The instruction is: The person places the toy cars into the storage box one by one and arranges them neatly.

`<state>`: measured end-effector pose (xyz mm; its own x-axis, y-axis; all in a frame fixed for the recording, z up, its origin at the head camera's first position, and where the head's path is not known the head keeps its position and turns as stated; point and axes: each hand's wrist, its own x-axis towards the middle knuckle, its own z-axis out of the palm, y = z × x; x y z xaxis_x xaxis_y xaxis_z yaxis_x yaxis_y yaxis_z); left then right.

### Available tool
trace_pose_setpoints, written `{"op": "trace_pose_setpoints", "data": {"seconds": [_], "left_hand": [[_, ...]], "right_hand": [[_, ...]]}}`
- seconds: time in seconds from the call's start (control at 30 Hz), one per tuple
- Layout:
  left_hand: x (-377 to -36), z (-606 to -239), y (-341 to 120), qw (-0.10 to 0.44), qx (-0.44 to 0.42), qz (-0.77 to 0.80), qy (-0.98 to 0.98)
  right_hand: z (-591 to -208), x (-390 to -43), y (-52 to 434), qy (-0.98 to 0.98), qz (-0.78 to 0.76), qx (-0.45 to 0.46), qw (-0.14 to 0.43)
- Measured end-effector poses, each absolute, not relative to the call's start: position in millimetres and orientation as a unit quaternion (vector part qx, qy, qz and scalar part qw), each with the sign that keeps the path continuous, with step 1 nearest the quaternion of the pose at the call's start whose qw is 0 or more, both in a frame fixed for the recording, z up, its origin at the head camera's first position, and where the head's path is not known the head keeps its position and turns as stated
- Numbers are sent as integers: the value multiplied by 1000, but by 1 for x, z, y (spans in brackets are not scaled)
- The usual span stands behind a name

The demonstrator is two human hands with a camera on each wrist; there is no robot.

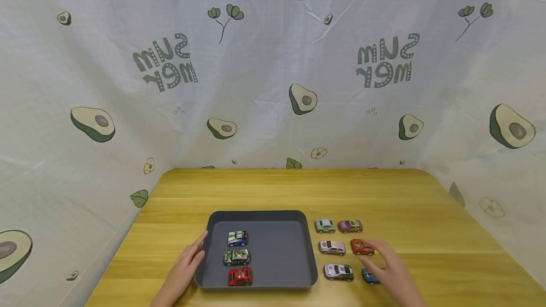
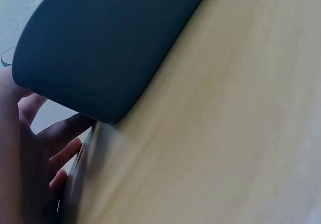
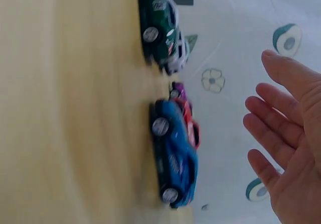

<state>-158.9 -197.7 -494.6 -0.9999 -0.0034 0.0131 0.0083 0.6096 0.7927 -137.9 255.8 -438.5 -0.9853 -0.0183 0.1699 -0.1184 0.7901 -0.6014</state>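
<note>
A cloth backdrop (image 1: 273, 84) printed with avocados hangs behind and beside a wooden table (image 1: 384, 193). On the table, near the person, lies a dark tray (image 1: 273, 250). Three toy cars stand in a column at its left side: a white-and-blue one (image 1: 237, 238) farthest, a green-and-white one (image 1: 236, 257) in the middle, a red one (image 1: 240, 276) nearest.

Six more cars stand in two columns on the table just right of the tray: a pale green car (image 1: 325, 225) and a purple car (image 1: 350, 226) far, a white car (image 1: 332, 247) and a red car (image 1: 362, 247) in the middle, a white-and-dark car (image 1: 338, 272) and a blue car (image 1: 370, 276) near.

The left hand (image 1: 185, 262) rests with straight fingers against the tray's left rim, steadying it and holding nothing. The right hand (image 1: 390, 264) hovers open over the right column, fingers spread above the blue car and close to the red one; the right wrist view shows the palm (image 3: 293, 148) clear of the blue car (image 3: 175, 158), gripping nothing.

Judging by the layout, about a third of the cars are in the tray, and six remain outside.
</note>
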Motion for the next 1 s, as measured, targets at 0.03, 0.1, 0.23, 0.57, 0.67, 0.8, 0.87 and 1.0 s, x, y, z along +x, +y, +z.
{"op": "trace_pose_setpoints", "data": {"seconds": [0.03, 0.1, 0.23, 0.57, 0.67, 0.8, 0.87, 1.0], "left_hand": [[-159, -495, -198, 6, -2, -443, -897], [-159, -495, -198, 7, -4, -445, -896], [-159, -494, -198, 20, -12, -442, -897], [-158, -495, -198, 21, -17, -439, -898], [-157, -495, -198, 22, -16, -439, -898], [-157, -495, -198, 22, -16, -439, -898], [-158, -495, -199, 22, -17, -438, -899], [-158, -497, -200, 19, -16, -440, -898]], "right_hand": [[-440, -137, 259, -946, 317, 28, 65], [-443, -136, 266, -950, 310, 11, 31], [-450, -134, 277, -952, 305, 3, 6], [-466, -132, 290, -958, 284, 0, -30], [-472, -131, 291, -958, 285, 16, -20], [-478, -130, 292, -958, 285, 32, -8], [-480, -130, 293, -959, 279, 39, -6], [-483, -131, 295, -962, 268, 44, -15]]}}
